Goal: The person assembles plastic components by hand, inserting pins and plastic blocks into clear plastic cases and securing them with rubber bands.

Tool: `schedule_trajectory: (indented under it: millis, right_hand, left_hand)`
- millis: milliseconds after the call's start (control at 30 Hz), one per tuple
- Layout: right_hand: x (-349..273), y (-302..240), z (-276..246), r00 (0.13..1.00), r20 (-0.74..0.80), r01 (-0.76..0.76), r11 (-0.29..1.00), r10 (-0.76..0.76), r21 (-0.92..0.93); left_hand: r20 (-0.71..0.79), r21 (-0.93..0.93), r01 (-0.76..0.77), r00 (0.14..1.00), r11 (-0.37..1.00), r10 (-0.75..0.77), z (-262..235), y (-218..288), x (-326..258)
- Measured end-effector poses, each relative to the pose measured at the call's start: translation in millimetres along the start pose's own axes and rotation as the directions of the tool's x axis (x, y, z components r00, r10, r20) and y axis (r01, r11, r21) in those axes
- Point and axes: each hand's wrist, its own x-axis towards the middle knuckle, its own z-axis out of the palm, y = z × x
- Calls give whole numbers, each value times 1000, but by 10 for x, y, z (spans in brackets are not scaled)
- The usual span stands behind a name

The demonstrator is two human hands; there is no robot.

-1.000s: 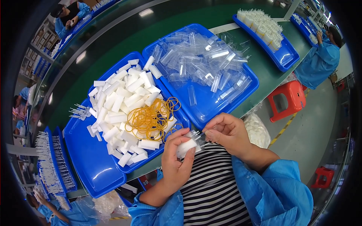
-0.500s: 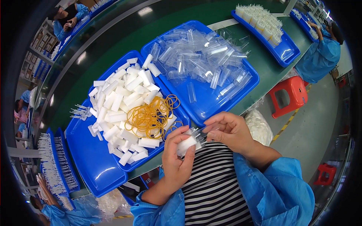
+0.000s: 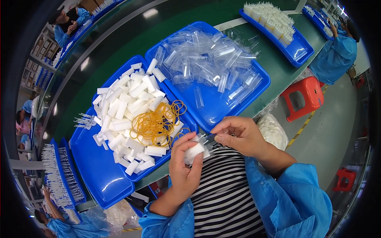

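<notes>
At the lower middle of the frame, the left hand [image 3: 184,166] is closed around a white block [image 3: 194,151], fingers wrapped over it from the left. The right hand [image 3: 238,135], just right of it, pinches a thin clear piece [image 3: 207,139] between thumb and forefinger, its tip touching the block's upper end. Both hands hover over a striped shirt [image 3: 226,198] at the near edge of a green table [image 3: 278,67].

Just up and left of the hands, a blue tray [image 3: 95,174] holds a heap of white blocks [image 3: 127,107] with a tangle of yellow rubber bands [image 3: 156,123] on top. A second blue tray [image 3: 222,115] at centre top carries clear tubes [image 3: 206,59]. A third tray [image 3: 297,51] sits at the upper right, near a person in blue [image 3: 335,55] and a red stool [image 3: 303,95].
</notes>
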Motion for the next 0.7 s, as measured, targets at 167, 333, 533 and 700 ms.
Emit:
schedule_trajectory:
  millis: [167,333,533,700]
  right_hand:
    - [-7,-76,17,996,5,-94,990,94,106]
    - [-1,-50,-26,986,44,-164,970,159,180]
    - [12,9,-50,993,106,-66,977,46,201]
    - [24,48,-58,995,95,1,975,-23,224]
  left_hand:
    - [-2,-16,31,1000,999,-31,-1,-9,0]
    - [-1,-36,23,1000,999,-23,6,-11,9]
    - [-2,-26,28,1000,999,-29,8,-27,5]
    - [3,-40,32,999,999,-32,11,-8,13]
